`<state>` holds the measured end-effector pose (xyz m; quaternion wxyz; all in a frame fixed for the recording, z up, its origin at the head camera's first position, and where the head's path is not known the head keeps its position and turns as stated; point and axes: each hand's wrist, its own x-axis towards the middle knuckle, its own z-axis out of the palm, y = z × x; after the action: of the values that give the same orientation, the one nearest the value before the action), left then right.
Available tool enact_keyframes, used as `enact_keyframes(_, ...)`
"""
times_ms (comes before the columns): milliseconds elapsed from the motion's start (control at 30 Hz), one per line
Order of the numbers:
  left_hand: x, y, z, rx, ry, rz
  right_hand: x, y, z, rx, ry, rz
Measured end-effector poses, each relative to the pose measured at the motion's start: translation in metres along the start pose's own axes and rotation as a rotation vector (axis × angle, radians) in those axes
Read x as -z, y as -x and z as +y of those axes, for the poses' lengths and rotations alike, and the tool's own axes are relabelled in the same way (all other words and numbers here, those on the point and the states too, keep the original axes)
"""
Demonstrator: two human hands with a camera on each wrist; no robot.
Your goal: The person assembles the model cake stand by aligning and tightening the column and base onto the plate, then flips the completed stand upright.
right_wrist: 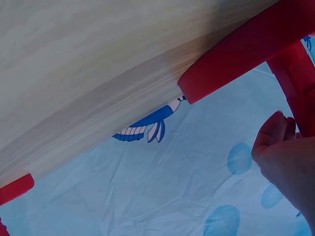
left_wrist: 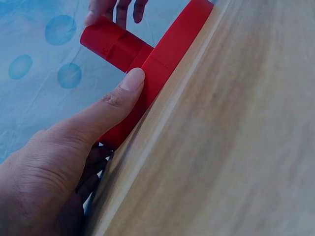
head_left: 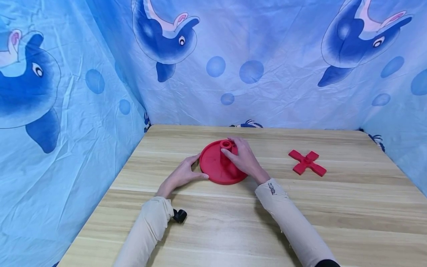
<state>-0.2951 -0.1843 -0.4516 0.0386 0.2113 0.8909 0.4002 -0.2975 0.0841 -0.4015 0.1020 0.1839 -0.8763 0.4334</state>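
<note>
A round red tray [head_left: 211,168] with a raised rim lies flat on the wooden table. From it rises an upright red post [head_left: 225,154] with a hole in its top. My left hand [head_left: 183,173] grips the tray's left rim, and the left wrist view shows the thumb [left_wrist: 115,105] pressed on the rim's side [left_wrist: 165,61]. At the post's top, my right hand [head_left: 245,157] holds it between thumb and fingers. The right wrist view shows the right hand [right_wrist: 288,162] beside the post [right_wrist: 298,88], its fingertips partly hidden.
To the right on the table [head_left: 353,207] lies a red four-armed cross piece [head_left: 307,162] with a small hub. A small black object [head_left: 179,216] is beside the left sleeve. Blue dolphin-printed cloth [head_left: 273,100] hangs behind and along both sides of the table.
</note>
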Motion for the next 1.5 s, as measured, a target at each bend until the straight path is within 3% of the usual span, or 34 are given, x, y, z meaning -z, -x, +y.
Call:
enact_keyframes(367, -0.0002, -0.0005, -0.0004, -0.013, 0.006, 0.007, -0.0012, -0.0007, 0.0017, 0.073, 0.002, 0.006)
enact_keyframes(667, -0.0001, -0.0001, 0.0001, -0.004, 0.001, 0.007, -0.0015, -0.0011, 0.0, 0.007, 0.009, 0.017)
enact_keyframes(933, -0.0004, -0.0003, -0.0011, -0.006, 0.003, 0.006, -0.0011, -0.0008, 0.0014, 0.053, 0.008, 0.008)
enact_keyframes(1233, -0.001, 0.0, -0.0012, -0.008, 0.0, 0.007, -0.0024, -0.0008, 0.002, 0.01, 0.006, 0.009)
enact_keyframes(1500, -0.0016, -0.0008, -0.0014, -0.031, 0.006, 0.013, -0.0023, -0.0002, 0.0031, 0.051, 0.013, 0.002)
